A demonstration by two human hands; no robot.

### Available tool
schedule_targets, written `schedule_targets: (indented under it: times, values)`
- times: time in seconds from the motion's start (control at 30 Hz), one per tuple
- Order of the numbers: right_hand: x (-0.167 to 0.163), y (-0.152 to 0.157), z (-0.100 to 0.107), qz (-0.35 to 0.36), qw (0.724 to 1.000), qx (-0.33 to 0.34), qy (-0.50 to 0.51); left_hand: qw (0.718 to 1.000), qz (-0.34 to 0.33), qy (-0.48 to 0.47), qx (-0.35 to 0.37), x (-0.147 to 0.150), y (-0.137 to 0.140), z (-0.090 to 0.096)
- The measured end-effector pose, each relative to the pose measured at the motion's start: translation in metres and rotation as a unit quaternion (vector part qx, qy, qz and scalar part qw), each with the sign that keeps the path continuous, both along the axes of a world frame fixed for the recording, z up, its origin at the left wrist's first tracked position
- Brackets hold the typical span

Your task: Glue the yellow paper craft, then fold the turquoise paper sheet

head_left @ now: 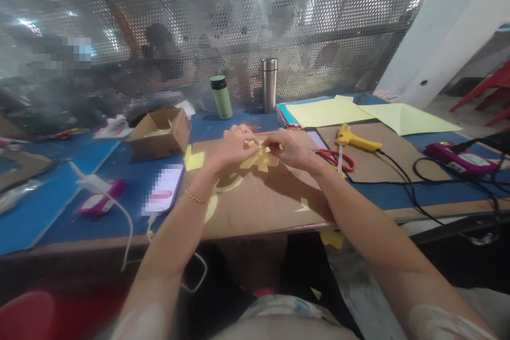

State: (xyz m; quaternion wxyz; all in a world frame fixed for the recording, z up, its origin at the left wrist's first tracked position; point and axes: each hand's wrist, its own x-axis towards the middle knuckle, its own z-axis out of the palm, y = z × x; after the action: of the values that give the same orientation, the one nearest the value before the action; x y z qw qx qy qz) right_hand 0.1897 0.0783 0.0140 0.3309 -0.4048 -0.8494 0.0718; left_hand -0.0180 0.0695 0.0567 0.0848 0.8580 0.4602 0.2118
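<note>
A yellow paper cutout (262, 161) with petal-like strips lies over the brown cardboard sheet (255, 204) in front of me. My left hand (236, 143) grips its left side, fingers bent inward. From the other side my right hand (287, 146) pinches the cutout near its upper edge with thumb and fingertips. The fingertips of both hands nearly meet, and they partly cover the paper. Yellow scraps (304, 205) lie on the cardboard, with curved yellow strips (229, 185) beside my left wrist. Red-handled scissors (337, 159) rest to the right of my right wrist.
A yellow glue gun (354, 141) with a cord lies at right, near a purple box (460, 159). Yellow sheets (330, 111) are behind. A green bottle (221, 98), steel flask (270, 85) and open carton (161, 135) stand at the back. A phone (164, 189) lies left.
</note>
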Motion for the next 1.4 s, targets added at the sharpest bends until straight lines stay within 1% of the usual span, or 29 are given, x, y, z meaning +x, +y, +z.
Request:
schedule_targets:
  times: [0.13,0.3,0.37,0.43,0.5,0.6,0.67,0.83,0.9,1.03,1.2,1.3,1.4]
  values:
    - [0.0,-0.002,0.002,-0.003,1.0,-0.007,0.0,1.0,-0.015,-0.024,-0.009,-0.004,0.0,0.002]
    - [0.005,-0.01,0.011,-0.018,1.0,-0.003,0.01,0.987,-0.028,-0.155,0.038,-0.014,0.002,0.011]
    - [0.008,-0.01,0.013,-0.009,0.999,-0.012,0.029,0.984,-0.018,-0.171,0.051,-0.019,0.003,0.015]
    - [0.012,-0.009,0.014,0.001,0.998,-0.029,0.052,0.986,-0.005,-0.159,0.047,-0.025,0.003,0.017]
    - [0.014,-0.007,0.013,0.009,0.996,-0.048,0.07,0.989,-0.008,-0.15,0.015,-0.028,0.003,0.018]
    - [0.018,-0.005,0.01,0.018,0.995,-0.065,0.078,0.985,-0.044,-0.15,-0.075,-0.03,0.003,0.016]
    - [0.02,-0.004,0.008,0.017,0.994,-0.068,0.081,0.98,-0.053,-0.153,-0.113,-0.029,0.004,0.014]
    - [0.023,-0.005,0.007,0.015,0.995,-0.072,0.072,0.975,-0.056,-0.144,-0.163,-0.029,-0.001,0.019]
    - [0.024,-0.006,0.008,0.022,0.995,-0.077,0.063,0.97,-0.058,-0.131,-0.197,-0.031,-0.004,0.022]
    - [0.026,-0.008,0.011,0.018,0.995,-0.089,0.046,0.955,-0.062,-0.111,-0.266,-0.033,-0.008,0.024]
    - [0.027,-0.008,0.011,0.022,0.995,-0.085,0.047,0.939,-0.104,-0.134,-0.3,-0.036,-0.009,0.023]
    - [0.028,-0.007,0.01,0.027,0.995,-0.085,0.05,0.926,-0.095,-0.142,-0.337,-0.037,-0.01,0.024]
    - [0.028,-0.008,0.011,0.039,0.994,-0.093,0.045,0.915,-0.093,-0.13,-0.371,-0.037,-0.011,0.025]
